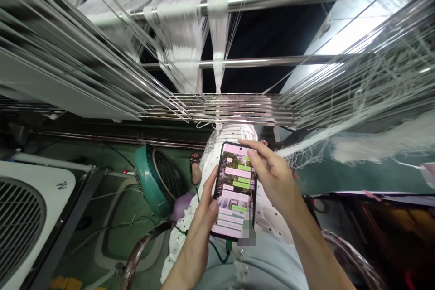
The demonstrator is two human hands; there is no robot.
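A smartphone (234,190) lies tilted over my lap, its lit screen showing a chat with green and white message bubbles. My left hand (200,226) grips its left edge, thumb along the lower side. At the upper right corner, my right hand (272,172) pinches the phone, with the thumb over the screen and the index finger along the top edge. A green cable (222,256) comes up to the phone's bottom edge. Beneath it are white dotted trousers (212,163). A small blurred patch covers the phone's lower right corner.
Ahead, white threads (180,50) hang over metal bars (265,2) and pass between rows of thin metal strips (238,108). Loose white yarn (370,140) trails at the right. A green round fan (152,181) and a white grilled unit (57,186) stand left, beside the chair's armrest (144,247).
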